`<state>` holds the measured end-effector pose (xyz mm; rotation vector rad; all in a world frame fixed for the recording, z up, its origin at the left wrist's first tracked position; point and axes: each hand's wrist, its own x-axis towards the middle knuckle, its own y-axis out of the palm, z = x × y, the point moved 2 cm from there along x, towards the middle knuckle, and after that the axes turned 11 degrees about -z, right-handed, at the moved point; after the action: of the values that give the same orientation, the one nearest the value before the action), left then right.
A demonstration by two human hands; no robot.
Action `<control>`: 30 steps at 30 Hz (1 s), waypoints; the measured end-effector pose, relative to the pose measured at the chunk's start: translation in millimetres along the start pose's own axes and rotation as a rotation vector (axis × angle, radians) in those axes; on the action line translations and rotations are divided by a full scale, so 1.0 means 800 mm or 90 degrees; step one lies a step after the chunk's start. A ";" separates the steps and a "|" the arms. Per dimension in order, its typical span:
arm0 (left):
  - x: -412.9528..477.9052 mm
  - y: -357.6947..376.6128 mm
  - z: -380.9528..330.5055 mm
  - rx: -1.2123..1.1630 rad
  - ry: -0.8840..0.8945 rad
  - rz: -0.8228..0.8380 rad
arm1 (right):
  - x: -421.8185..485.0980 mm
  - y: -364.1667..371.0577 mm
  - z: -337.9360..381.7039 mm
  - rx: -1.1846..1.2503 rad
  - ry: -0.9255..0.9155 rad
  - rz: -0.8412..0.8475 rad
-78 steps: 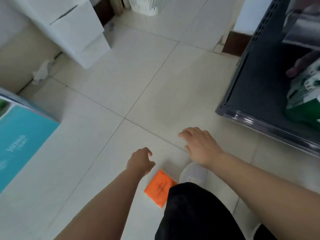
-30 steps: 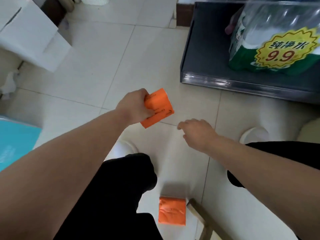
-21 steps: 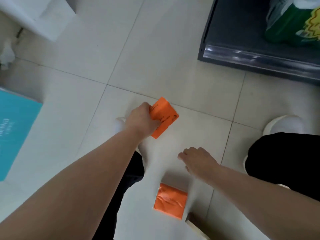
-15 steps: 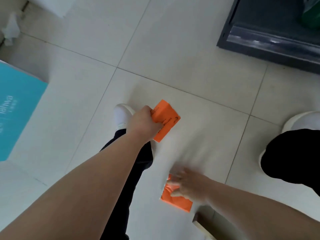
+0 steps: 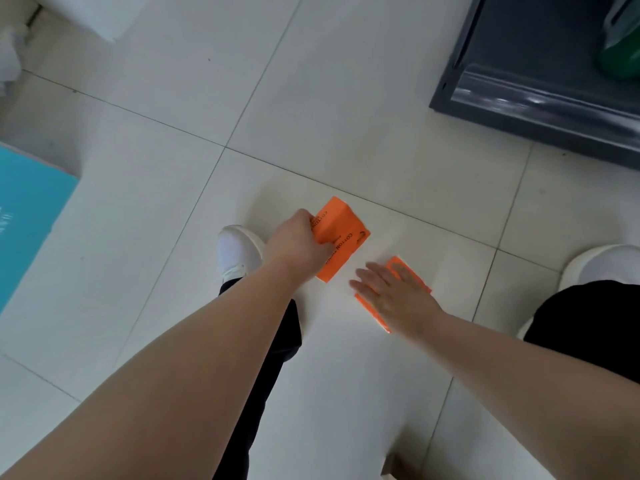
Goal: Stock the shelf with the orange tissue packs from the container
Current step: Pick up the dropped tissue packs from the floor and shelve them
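Left grip [image 5: 298, 244] clamped on one pack [image 5: 343, 237]; right grip [image 5: 394, 293] flat, fingers straight, on second pack [image 5: 414, 276] on the floor [image 5: 311, 98], shelf [image 5: 540, 109] at 2 o'clock. Likely light, soft, slick: pinch long edges

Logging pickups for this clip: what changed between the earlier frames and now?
The left hand took the first orange pack off the floor and still grips it. The right hand, empty before, came down flat onto the second orange pack. Whether that pack has left the floor is unclear.

Orange tissue packs [image 5: 341, 233], dark lettering, grey shelf [image 5: 512, 46], teal box [image 5: 27, 216], perhaps green bottle [image 5: 620, 60]
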<state>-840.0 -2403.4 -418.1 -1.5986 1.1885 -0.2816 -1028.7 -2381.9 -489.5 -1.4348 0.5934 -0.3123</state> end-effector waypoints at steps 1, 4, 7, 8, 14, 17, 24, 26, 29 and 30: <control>0.003 0.000 -0.001 0.004 0.002 -0.001 | 0.005 0.007 0.000 -0.013 -0.024 0.025; 0.013 -0.002 -0.005 -0.002 -0.008 -0.002 | 0.012 0.008 -0.010 -0.036 0.069 0.108; 0.022 -0.009 -0.017 -0.020 0.002 -0.008 | -0.001 0.001 -0.034 -0.042 0.200 0.148; 0.024 -0.013 -0.025 -0.028 0.016 -0.009 | -0.005 -0.002 -0.042 -0.004 0.231 0.154; 0.025 -0.067 -0.105 -0.026 0.130 0.008 | -0.023 -0.075 -0.092 0.067 0.305 0.028; 0.019 -0.115 -0.169 -0.009 0.199 -0.016 | -0.033 -0.153 -0.130 0.047 0.337 -0.056; -0.039 -0.237 -0.321 -0.042 0.367 -0.129 | -0.083 -0.335 -0.198 -0.014 0.439 -0.211; -0.062 -0.259 -0.349 -0.046 0.403 -0.169 | -0.105 -0.377 -0.206 -0.039 0.442 -0.267; -0.095 -0.286 -0.386 -0.047 0.442 -0.236 | -0.140 -0.431 -0.215 -0.069 0.442 -0.358; -0.105 -0.295 -0.397 -0.055 0.450 -0.255 | -0.150 -0.449 -0.219 -0.075 0.450 -0.382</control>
<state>-971.7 -2543.9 -62.5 -1.8747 1.3917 -1.1393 -1171.4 -2508.8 -118.8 -1.5884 0.7366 -1.3120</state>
